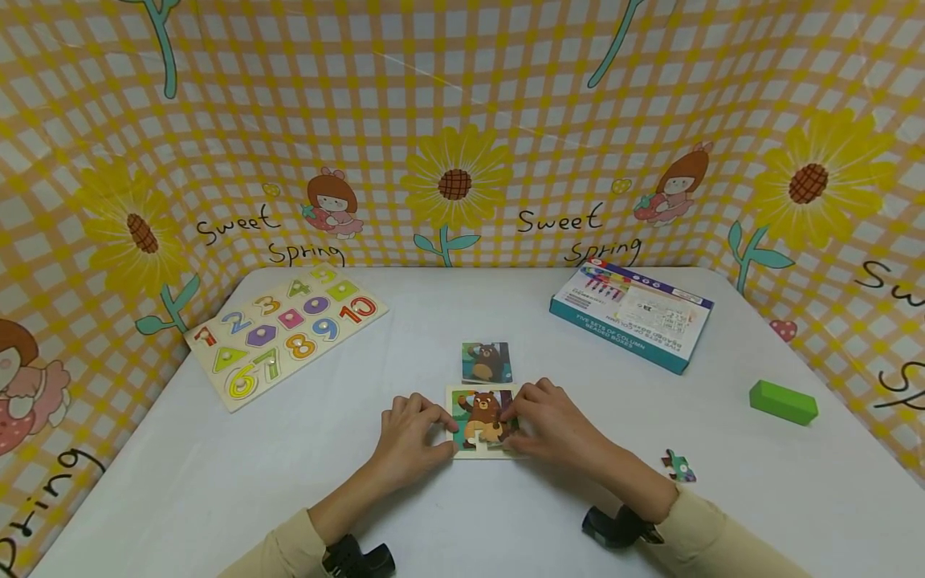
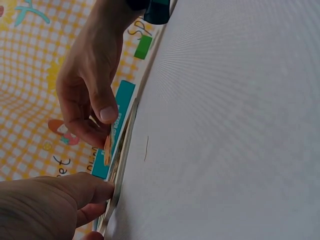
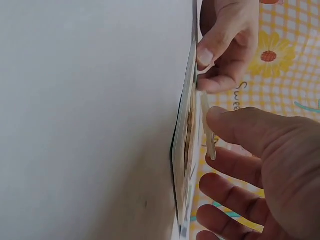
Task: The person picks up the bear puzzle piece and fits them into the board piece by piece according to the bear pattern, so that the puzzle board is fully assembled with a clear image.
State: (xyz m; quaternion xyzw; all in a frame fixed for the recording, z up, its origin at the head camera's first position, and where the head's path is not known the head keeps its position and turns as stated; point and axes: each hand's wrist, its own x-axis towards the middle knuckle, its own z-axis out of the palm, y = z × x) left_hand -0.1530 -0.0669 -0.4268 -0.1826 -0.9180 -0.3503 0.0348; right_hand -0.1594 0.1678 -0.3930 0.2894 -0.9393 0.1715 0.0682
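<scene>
A bear jigsaw puzzle in a pale wooden tray [image 1: 477,455] lies on the table in front of me, most of its picture filled and a bare gap at the lower middle. My left hand [image 1: 410,437] holds the tray's left edge between thumb and fingers. Over the right part of the tray, my right hand [image 1: 556,425] pinches a puzzle piece [image 3: 207,125] between thumb and index finger. Seen edge-on in the left wrist view, that piece [image 2: 107,151] is raised above the tray. Just beyond the tray lies a matching bear picture [image 1: 486,363].
One loose puzzle piece [image 1: 679,466] lies near my right forearm. A green block [image 1: 783,403] sits at far right, and a teal-sided box [image 1: 632,315] at back right. A wooden number-and-shape board [image 1: 285,337] lies at back left. Patterned cloth [image 1: 462,104] walls the table's back and sides.
</scene>
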